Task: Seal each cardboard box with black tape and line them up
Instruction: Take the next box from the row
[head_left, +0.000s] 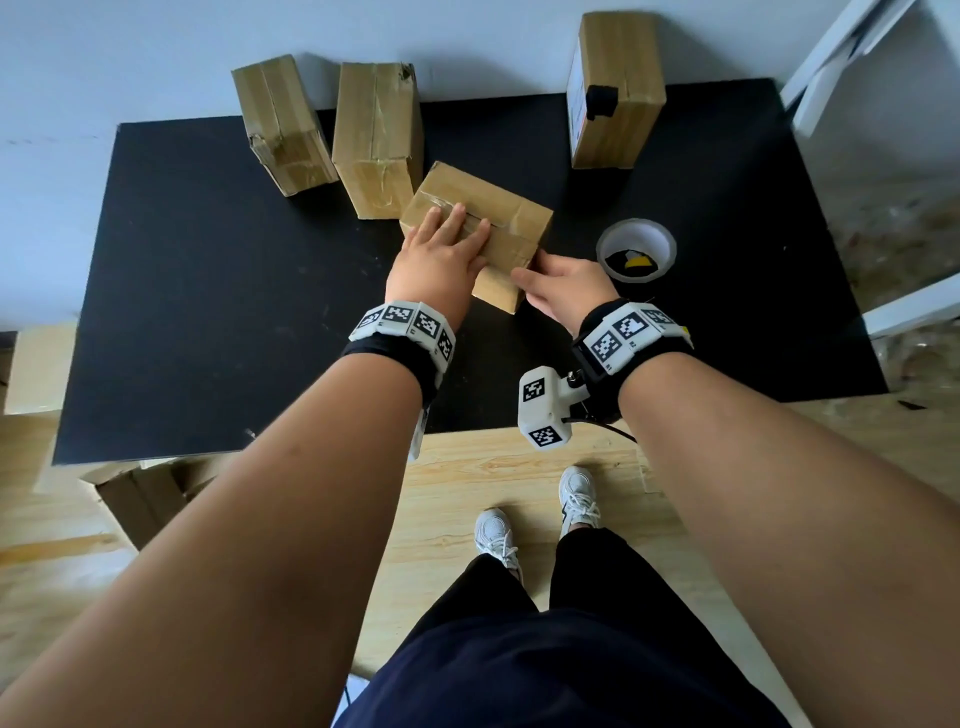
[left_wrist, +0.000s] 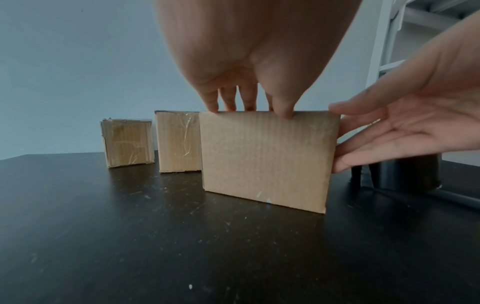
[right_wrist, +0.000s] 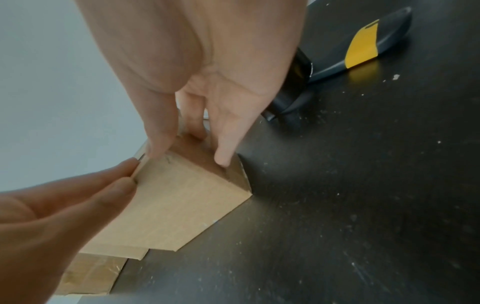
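Observation:
A small cardboard box stands on the black table, turned at an angle. My left hand lies flat on its top, fingers straight, with the thumb at the near top edge. My right hand is at the box's near right corner. Its straight fingers press the right side and its thumb touches the upper edge. The box's plain front face shows no black tape. A roll of black tape with a white core stands just right of the box.
Two cardboard boxes with clear tape stand at the back left, close to the held box. A taller box with a black tape piece stands back right. A yellow-and-grey knife lies by the roll. Flattened cardboard sits under the table.

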